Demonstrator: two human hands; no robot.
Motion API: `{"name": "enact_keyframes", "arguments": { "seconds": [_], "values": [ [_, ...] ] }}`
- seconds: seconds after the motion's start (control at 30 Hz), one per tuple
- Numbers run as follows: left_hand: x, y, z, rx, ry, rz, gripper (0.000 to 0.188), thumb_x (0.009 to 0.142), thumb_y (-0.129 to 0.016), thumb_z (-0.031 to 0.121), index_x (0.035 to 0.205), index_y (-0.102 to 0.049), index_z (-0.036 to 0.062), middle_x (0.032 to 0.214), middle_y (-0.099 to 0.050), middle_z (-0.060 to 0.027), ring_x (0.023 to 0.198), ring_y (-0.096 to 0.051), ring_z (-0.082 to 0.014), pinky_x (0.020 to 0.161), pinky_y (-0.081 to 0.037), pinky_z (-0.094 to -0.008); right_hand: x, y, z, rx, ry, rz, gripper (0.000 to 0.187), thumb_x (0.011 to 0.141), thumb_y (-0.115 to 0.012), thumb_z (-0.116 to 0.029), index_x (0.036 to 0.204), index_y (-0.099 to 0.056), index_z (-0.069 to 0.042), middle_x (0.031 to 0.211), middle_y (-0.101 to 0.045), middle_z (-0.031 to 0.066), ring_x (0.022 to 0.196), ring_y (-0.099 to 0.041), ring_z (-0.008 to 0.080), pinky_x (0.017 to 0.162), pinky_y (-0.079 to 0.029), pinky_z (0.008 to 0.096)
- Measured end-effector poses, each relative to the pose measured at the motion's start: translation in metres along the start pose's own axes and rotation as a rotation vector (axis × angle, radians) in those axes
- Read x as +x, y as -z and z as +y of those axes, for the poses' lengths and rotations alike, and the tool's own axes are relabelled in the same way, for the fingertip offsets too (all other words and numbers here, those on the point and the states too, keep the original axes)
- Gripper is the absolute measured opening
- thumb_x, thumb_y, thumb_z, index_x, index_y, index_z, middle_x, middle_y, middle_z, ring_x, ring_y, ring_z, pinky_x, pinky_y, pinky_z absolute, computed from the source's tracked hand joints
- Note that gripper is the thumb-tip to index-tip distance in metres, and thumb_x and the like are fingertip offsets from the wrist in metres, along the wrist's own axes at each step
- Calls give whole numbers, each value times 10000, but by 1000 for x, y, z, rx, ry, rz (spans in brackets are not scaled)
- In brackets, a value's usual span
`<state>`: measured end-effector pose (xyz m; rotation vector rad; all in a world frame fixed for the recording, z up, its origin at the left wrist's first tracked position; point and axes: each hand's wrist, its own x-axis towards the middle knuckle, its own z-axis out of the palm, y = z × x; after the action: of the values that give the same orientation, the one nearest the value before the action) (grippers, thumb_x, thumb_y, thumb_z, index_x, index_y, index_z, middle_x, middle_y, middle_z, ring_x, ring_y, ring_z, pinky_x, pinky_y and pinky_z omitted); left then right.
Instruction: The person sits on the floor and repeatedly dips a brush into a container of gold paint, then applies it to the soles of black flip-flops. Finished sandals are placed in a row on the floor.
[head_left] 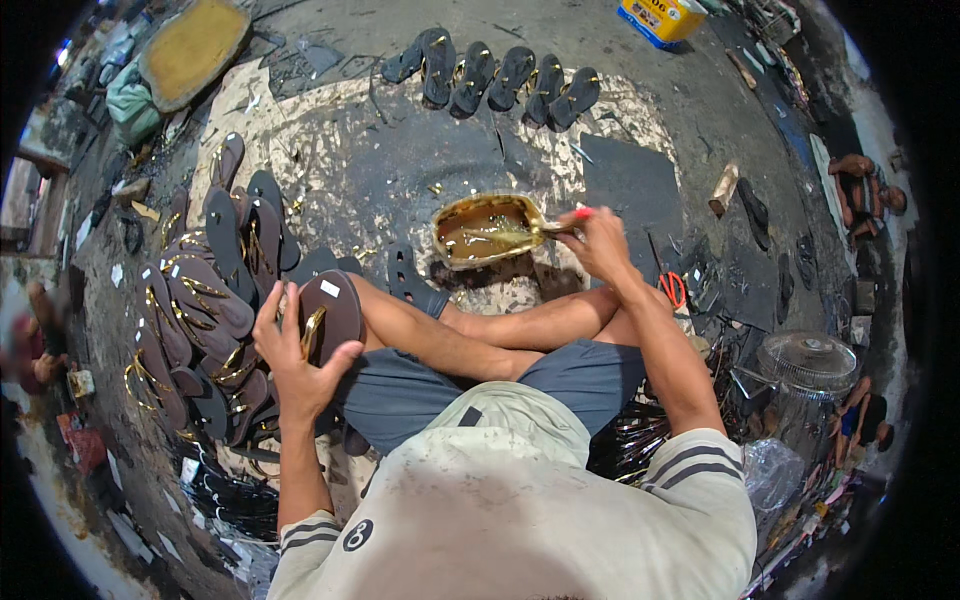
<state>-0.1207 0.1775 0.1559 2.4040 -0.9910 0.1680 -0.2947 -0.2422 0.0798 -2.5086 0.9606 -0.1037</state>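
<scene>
My right hand (603, 247) is closed round a red-ended brush (548, 229), whose head reaches over the side of a cut-open tub (437, 232) of wet amber liquid. The tub stands on the floor mat beyond my crossed legs. My left hand (297, 360) has its fingers spread beside a brown flip-flop (338, 318) with a gold strap and a white sticker. The thumb crosses the lower part of that flip-flop, which lies by my left knee. Left of it is a heap of brown and dark flip-flops (205, 295) with gold straps.
Several black flip-flops (512, 80) stand in a row at the far side. Red-handled scissors (671, 290) lie by my right knee. A fan (808, 355) stands at the right. Dark strips (640, 445) lie by my right hip. Other people (868, 195) are at the room's edges.
</scene>
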Motion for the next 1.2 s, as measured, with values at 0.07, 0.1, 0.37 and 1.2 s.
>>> {"name": "enact_keyframes", "arguments": {
  "seconds": [0.07,0.1,0.37,1.2],
  "values": [
    [0,-3,-3,59,-11,-115,1229,627,-850,578,1551,-265,18,1513,-391,-200,1361,-368,-358,1128,-260,-478,-3,22,18,-106,-66,113,269,901,-728,-268,1079,-733,-66,978,-724,143,945,-674,241,834,-520,351],
    [0,-6,-6,27,-10,-92,1156,637,-867,516,1523,-329,6,1480,-431,-198,1338,-398,-358,1115,-287,-465,2,34,22,98,-58,256,272,903,-730,-279,1057,-736,-55,953,-719,126,928,-662,219,812,-519,339],
    [39,20,41,-1380,539,66,547,877,-652,428,1206,-605,-7,1035,-664,-87,870,-665,-170,808,-549,-314,-25,74,-125,1474,-25,540,343,944,-716,-273,1134,-645,4,991,-687,36,821,-603,70,734,-495,255],
    [30,-40,95,-2133,571,155,707,963,-448,584,1431,-464,54,1417,-535,-122,1289,-513,-295,1122,-376,-457,-52,13,-234,997,560,216,237,898,-719,-86,1109,-645,-8,1025,-685,118,918,-660,199,806,-520,319]
  ]
}}
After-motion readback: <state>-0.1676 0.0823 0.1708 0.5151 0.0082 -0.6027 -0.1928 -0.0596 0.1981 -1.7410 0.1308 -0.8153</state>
